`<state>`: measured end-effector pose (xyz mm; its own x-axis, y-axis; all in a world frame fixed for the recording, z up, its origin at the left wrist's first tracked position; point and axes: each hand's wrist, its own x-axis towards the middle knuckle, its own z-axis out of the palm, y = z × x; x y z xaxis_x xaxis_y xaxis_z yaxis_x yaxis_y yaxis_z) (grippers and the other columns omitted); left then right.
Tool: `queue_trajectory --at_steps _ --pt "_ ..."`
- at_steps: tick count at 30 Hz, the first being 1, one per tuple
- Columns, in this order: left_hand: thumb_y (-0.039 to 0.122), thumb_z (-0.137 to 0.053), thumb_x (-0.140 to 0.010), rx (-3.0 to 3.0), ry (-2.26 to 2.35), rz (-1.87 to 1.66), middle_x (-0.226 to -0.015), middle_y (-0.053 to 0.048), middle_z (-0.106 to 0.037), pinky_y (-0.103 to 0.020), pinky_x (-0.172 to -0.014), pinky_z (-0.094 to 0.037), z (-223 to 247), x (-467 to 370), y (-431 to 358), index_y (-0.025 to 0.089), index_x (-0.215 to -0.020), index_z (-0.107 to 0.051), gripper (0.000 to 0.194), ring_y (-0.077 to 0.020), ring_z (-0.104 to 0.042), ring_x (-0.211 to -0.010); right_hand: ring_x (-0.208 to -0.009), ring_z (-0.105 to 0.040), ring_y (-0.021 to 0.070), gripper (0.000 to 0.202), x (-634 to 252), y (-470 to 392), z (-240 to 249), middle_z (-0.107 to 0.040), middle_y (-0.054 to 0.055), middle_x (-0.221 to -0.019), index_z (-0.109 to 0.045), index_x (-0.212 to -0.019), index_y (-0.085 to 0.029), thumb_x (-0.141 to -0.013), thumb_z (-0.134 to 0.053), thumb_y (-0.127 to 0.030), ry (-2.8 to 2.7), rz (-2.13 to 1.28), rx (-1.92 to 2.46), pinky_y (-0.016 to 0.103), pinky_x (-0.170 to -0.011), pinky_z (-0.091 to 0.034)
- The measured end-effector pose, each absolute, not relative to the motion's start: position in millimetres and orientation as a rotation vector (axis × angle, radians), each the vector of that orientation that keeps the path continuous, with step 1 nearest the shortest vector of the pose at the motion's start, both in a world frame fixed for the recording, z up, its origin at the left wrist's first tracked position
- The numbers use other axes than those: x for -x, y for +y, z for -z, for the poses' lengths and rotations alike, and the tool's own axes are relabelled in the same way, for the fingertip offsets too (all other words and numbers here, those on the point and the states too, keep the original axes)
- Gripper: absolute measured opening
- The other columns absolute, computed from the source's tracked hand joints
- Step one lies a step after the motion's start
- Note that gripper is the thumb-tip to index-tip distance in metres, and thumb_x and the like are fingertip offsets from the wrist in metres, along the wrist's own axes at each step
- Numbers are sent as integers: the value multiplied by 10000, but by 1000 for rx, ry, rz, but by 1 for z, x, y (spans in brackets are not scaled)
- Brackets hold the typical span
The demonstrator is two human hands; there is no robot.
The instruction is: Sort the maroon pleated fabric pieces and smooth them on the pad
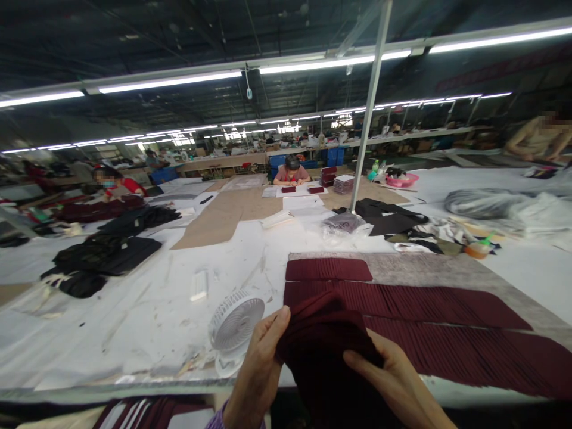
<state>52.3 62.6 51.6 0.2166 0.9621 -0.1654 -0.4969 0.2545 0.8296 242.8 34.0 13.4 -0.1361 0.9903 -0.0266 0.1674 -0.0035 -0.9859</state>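
A dark maroon piece of folded fabric [333, 357] hangs between my two hands just above the table's near edge. My left hand [263, 351] grips its left side, thumb on top. On its right side my right hand [386, 369] is closed, with the thumb pressed on the cloth and the other fingers behind it. Beyond and to the right lie long rows of overlapping maroon fabric pieces [415, 304] on a grey sheet [420, 268]. A small white fan [236, 325] stands close to my left hand.
A metal post [370, 113] rises from the table. Dark garments [102, 256] lie at left, a plastic-wrapped bundle [345, 225] beyond the rows, and a pink basin [401, 179] farther back. Other people work around the table. More maroon pieces [147, 414] sit below the near edge.
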Motion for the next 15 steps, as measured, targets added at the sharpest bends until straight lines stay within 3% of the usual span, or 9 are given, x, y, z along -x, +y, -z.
queue_trajectory --at_steps 7,15 --pt "327 -706 -738 -805 852 -1133 -569 15 -645 -193 -561 -418 -44 -53 65 161 -690 -729 175 -98 -552 -586 -923 -615 226 285 -244 34 -16 -703 12 -984 -675 -1111 -226 -841 -621 -300 -1464 -1272 1216 267 -811 -469" --pt "321 -711 -727 -750 841 -1166 -749 -33 -739 -295 -754 -519 -48 -52 67 177 -880 -750 213 -210 -670 -818 -941 -605 237 258 -250 34 -16 -692 3 -931 -680 -1078 -223 -839 -617 -295 -1485 -1289 1210 269 -807 -468"
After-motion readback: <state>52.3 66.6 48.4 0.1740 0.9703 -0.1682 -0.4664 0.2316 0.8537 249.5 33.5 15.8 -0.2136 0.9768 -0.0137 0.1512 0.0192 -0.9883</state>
